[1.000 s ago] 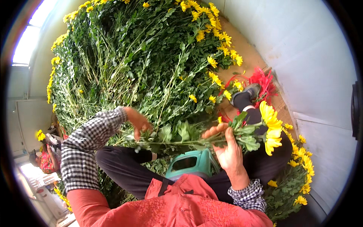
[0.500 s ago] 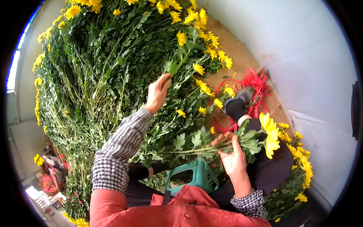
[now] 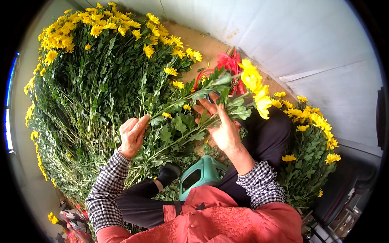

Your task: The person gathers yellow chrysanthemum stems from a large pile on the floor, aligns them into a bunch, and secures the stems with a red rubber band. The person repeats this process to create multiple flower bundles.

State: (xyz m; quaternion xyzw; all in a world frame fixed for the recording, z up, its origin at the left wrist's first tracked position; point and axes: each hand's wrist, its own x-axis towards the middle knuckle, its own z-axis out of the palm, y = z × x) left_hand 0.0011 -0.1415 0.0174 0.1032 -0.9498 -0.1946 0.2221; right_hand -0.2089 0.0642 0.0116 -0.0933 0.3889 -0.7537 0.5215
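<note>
My left hand (image 3: pixel 133 135) is closed round the lower stem of a yellow chrysanthemum (image 3: pixel 250 75), whose leafy stem slants up to the right. In the crook of my right hand (image 3: pixel 227 131), between thumb and loosely spread fingers, rests the stem of another chrysanthemum (image 3: pixel 262 103). Both flower heads sit close together beyond my right fingers, partly overlapping. To the left, next to my left hand, spreads a big heap of cut chrysanthemums (image 3: pixel 109 73), blooms outward and bare stems inward.
A smaller bunch of yellow chrysanthemums (image 3: pixel 320 121) lies beyond my right knee. Red plastic strips (image 3: pixel 230 62) lie on the brown floor near the pale wall (image 3: pixel 291 36). A green stool (image 3: pixel 206 168) stands between my legs, with a black seat (image 3: pixel 344 186) at the right.
My left hand has drawn a chrysanthemum from the heap, down and leftward. Its bloom now lies beside the one at my right hand, which has moved up and left. The whole view has shifted.
</note>
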